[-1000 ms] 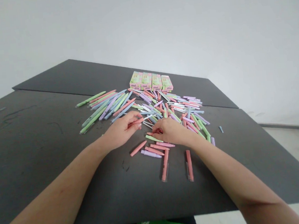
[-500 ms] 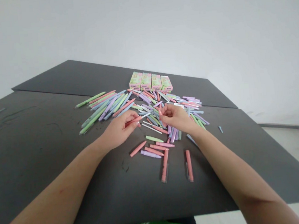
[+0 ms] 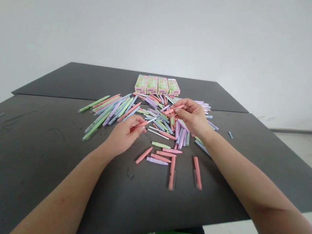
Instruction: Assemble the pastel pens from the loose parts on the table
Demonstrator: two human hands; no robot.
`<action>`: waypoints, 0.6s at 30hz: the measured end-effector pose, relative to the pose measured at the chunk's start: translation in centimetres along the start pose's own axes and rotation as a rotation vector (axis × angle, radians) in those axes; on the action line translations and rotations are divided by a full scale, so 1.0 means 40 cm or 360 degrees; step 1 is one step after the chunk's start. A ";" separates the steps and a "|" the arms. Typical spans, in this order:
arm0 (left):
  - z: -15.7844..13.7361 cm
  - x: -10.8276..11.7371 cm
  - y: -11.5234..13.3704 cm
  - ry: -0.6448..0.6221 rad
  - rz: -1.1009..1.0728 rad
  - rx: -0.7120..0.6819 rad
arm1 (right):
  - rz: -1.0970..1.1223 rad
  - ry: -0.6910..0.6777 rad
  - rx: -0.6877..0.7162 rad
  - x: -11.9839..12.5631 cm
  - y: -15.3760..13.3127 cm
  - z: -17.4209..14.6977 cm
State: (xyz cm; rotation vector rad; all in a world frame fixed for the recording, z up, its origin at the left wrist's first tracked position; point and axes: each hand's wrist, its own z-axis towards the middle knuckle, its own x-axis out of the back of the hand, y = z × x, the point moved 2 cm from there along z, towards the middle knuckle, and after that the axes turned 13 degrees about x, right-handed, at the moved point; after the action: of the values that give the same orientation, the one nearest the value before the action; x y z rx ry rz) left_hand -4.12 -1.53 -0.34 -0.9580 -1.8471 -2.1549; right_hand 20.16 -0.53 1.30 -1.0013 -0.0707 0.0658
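My left hand is closed around a pink pen barrel. A thin white refill sticks out of that barrel toward the right. Between the thumb and fingers of my right hand is a pink tapered pen piece, its narrow end apart from the refill. Below the hands lie several loose tapered pieces, among them a light green one and a lilac one. Two pink barrels with clear clips, a left one and a right one, lie nearer to me.
Whole pens in several pastel colours are heaped on the left. Mixed pen parts lie in the middle and right. Small printed boxes stand in a row behind them on the dark table. A small blue piece lies far right.
My right hand has shifted right and slightly up, and the pink tapered piece in it has turned from upright to nearly level. My left hand has hardly moved.
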 end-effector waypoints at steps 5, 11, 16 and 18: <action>-0.001 0.000 0.002 -0.0008 0.0001 -0.0012 | 0.0021 -0.0062 -0.0015 -0.007 -0.002 -0.004; -0.002 0.001 0.013 -0.0015 0.0005 -0.0010 | -0.0014 -0.0081 0.0000 -0.008 0.002 -0.006; -0.001 0.001 0.013 -0.0004 -0.0016 -0.0015 | -0.0056 -0.0091 -0.0001 -0.006 -0.001 -0.007; -0.001 0.001 0.011 -0.0001 -0.0006 -0.0015 | -0.0034 -0.0103 -0.0006 -0.007 -0.002 -0.008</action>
State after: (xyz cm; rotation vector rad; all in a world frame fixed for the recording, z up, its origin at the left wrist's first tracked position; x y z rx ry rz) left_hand -3.93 -1.65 0.04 -0.9581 -1.8420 -2.1673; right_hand 19.93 -0.86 1.19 -1.0022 -0.1407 0.0782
